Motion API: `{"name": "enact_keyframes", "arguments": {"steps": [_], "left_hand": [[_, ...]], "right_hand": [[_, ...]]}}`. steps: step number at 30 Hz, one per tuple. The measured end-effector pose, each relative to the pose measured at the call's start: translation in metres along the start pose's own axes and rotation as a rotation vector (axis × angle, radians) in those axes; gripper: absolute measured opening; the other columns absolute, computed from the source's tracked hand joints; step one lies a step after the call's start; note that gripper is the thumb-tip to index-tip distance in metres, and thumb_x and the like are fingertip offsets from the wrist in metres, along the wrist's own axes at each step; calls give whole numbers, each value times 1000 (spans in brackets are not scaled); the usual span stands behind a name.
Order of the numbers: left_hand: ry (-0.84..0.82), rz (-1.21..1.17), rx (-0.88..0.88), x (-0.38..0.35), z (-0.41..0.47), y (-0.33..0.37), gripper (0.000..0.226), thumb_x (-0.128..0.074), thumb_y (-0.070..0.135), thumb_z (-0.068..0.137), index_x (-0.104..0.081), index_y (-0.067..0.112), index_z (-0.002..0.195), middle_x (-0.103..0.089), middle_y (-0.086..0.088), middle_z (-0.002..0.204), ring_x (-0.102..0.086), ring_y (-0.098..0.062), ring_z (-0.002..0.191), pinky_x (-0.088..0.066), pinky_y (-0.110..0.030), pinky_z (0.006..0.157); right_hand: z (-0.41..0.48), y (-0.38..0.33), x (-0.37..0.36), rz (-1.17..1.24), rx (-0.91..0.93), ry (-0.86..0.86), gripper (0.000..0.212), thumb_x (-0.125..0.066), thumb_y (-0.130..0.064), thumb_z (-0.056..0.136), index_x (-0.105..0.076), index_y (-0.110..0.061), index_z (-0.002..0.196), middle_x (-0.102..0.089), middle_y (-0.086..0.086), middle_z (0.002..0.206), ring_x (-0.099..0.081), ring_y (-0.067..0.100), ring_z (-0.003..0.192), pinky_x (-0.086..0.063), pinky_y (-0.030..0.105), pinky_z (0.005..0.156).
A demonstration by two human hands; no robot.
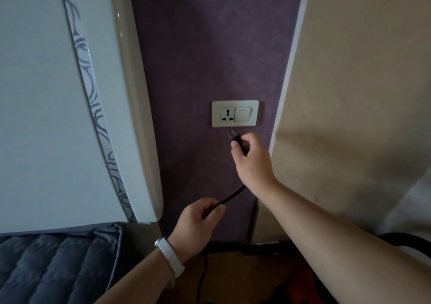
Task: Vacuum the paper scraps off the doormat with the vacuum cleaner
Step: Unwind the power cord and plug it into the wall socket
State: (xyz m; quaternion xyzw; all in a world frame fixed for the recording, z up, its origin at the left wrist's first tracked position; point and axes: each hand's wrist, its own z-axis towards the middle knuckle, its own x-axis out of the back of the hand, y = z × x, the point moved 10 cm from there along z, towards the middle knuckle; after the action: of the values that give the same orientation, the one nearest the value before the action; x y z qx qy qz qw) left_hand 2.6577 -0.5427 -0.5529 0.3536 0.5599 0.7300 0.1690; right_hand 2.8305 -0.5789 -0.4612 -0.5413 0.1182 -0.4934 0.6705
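Just below the socket (227, 114), fingers of the right hand (253, 161) pinch the plug (238, 142), prongs angled up toward it; the left hand (198, 217) grips the cord (231, 195) lower down.

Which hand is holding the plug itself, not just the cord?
The right hand pinches the black plug just below the wall socket; the left hand, wearing a white wristband, grips only the cord.

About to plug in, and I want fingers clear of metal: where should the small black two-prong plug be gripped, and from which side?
Pinch the plastic body of the small black plug, behind its two flat prongs, coming from its rear as the right hand does. The prongs point up towards the cream wall socket, so a rear grip probably keeps fingers off them.
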Motion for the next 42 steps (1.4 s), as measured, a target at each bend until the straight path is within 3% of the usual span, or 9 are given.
{"name": "enact_keyframes", "arguments": {"steps": [4,7,10,13,16,23,28,37,42], "left_hand": [[126,208,-228,28,17,37,12,-66,23,92,-76,20,86,-67,11,67,-62,-3,60,-47,-18,54],[142,287,-373,32,24,68,14,-65,25,91,-76,18,86,-68,8,66,-63,-9,61,-49,-25,54],[184,310,-412,42,33,81,15,-64,25,90,-75,18,83,-66,7,63,-60,-9,58,-48,-27,53],[219,316,-444,54,39,87,12,-65,22,90,-74,19,83,-64,11,62,-59,-6,58,-45,-18,54],[219,349,-446,62,42,83,13,-62,29,87,-73,23,83,-67,11,67,-63,-6,63,-51,-27,59],[219,310,-391,76,48,64,7,-68,25,87,-74,22,84,-69,11,70,-64,-6,67,-52,-31,63],[242,271,-398,85,52,64,7,-69,19,87,-73,21,82,-68,9,69,-65,-9,66,-53,-32,61],[189,222,-404,71,58,63,11,-65,27,86,-74,21,84,-67,12,69,-63,-5,64,-53,-30,60],[233,167,-354,81,68,57,7,-70,17,87,-74,19,83,-68,12,69,-63,-3,64,-52,-25,61]], "right_hand": [[13,-3,3,1,-24,89,8,-60,-30,97,-57,-22,96,-59,-12,73,-55,1,61,-37,11,48],[25,-9,1,-57,-23,96,14,-59,-32,97,-61,-18,100,-62,-9,79,-57,2,66,-40,12,50],[38,-15,-1,-144,-31,121,23,-58,-34,98,-63,-13,106,-60,-5,80,-52,1,62,-36,28,56],[45,-17,-2,-203,-45,141,28,-57,-36,97,-64,-11,108,-61,-1,79,-48,3,58,-39,29,60],[42,-16,-9,-233,-39,114,29,-57,-37,96,-64,-10,106,-66,3,75,-58,17,59,-42,30,54],[39,-20,-13,-277,-48,141,28,-57,-34,98,-62,-6,96,-57,2,66,-54,21,57,-39,33,54],[47,-28,-19,-355,-35,124,41,-54,-29,96,-33,-15,65,-43,1,55,-39,19,49,-22,31,44],[56,-38,-20,-550,84,23,32,-54,-33,99,-55,-2,91,-60,13,71,-58,34,64,-37,32,55],[66,-42,-25,-616,84,4,29,-52,-32,98,-49,-7,83,-48,2,63,-53,27,63,-33,30,54]]}}
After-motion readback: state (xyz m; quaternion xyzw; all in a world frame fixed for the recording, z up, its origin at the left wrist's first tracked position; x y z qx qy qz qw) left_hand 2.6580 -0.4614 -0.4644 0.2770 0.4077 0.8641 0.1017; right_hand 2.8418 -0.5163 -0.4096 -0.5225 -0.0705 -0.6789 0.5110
